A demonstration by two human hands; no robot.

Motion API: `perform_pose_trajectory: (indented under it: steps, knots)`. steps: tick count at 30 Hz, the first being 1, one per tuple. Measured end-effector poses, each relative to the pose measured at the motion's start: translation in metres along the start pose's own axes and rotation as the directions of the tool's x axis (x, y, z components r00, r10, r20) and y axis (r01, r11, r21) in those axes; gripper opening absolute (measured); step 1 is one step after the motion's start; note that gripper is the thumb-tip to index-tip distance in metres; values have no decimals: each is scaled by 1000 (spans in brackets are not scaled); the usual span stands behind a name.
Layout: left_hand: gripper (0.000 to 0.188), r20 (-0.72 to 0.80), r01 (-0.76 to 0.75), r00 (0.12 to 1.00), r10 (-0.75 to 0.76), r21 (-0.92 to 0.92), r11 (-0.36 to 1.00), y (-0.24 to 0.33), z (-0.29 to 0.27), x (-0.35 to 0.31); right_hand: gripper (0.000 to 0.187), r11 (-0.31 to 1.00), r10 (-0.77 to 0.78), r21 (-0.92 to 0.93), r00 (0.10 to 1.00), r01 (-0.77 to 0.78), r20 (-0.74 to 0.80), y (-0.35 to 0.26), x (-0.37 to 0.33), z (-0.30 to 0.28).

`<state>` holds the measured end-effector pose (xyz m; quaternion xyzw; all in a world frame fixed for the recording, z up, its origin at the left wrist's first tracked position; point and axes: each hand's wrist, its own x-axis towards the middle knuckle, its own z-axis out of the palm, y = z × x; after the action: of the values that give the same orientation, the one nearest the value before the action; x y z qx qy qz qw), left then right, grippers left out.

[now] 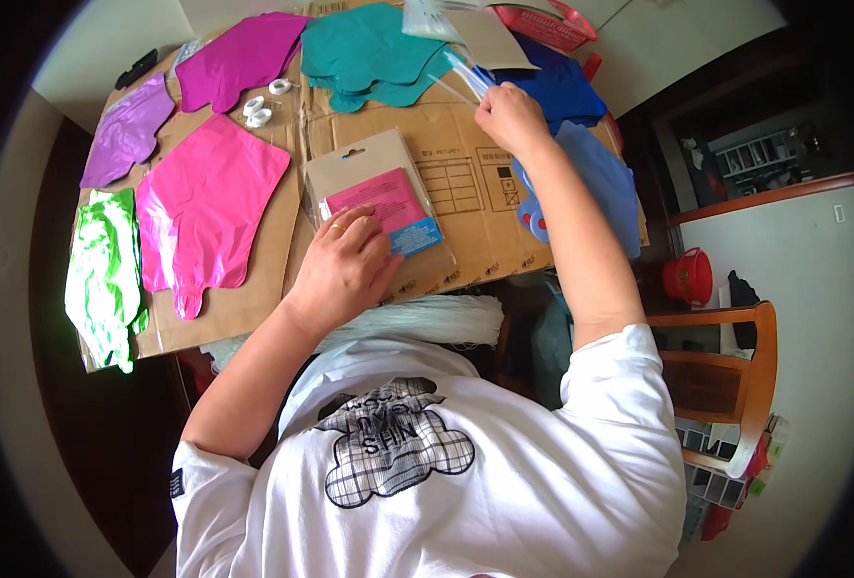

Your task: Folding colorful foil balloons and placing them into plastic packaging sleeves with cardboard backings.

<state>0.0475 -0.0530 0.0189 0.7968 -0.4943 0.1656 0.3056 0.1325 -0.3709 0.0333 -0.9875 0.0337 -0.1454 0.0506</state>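
Head: pkt (395, 199) (flat) nr cardbd (493, 247) edge

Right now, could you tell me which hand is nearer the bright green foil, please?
Left. The left hand lies over the packet, right of the foil; the right hand is farther right.

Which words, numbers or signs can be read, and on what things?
Cardboard: printed table, box signs, edge marks; letters blurred.
Pink insert: dark print, too small.
Blue strip: pale print, too small.
White shirt: large dark letters on the chest, not copied here.
Sleeve tag: too small.
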Motion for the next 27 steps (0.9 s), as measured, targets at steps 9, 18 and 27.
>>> perform_pose_trajectory:
  steps: [9,18,27]
  knots:
    - [19,-53,-139,988,142,58,989,-1,9,-6,9,754,-28,654,991,-63,127,-63,-154,-83]
    - [17,-155,-109,981,113,33,993,6,9,0,17,866,-94,484,991,127,-91,-86,-226,-68]
    - [17,-170,-98,980,105,46,994,12,7,-2,16,852,-77,508,990,128,-120,-91,-234,-90]
